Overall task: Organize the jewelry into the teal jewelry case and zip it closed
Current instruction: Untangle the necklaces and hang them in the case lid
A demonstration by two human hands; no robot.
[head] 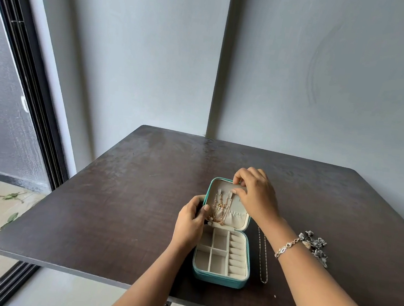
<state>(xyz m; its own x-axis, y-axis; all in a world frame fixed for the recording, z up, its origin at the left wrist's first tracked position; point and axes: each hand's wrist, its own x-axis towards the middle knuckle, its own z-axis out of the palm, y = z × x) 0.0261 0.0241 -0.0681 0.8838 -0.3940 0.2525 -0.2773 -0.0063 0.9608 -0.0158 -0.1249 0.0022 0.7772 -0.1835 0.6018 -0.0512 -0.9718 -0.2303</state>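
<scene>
One teal jewelry case (216, 279) lies open near the middle of the dark wood-grain desk (114, 205), with its lid (240, 214) tilted up at the far side. The base is lined in cream fabric, with square compartments on the left and a column of padded ring rolls on the right. Several fine gold-coloured chains (219, 209) hang down the lid's cream lining, beside a gathered pocket. Their upper ends are hidden behind the fingers.

The left hand (189, 224) grips the lid's left edge, its fingers curled around it and its thumb on the lining. The right hand (254, 194) grips the lid's top rim with curled fingers. Whether it also pinches a chain end cannot be made out. A silver link bracelet (287, 246) circles the right wrist.

Just right of the case, a thin silver chain (263, 258) lies stretched on the desk. Farther right sits a silver jewelry cluster (316, 246), partly covered by the forearm, with individual pieces indistinct.
</scene>
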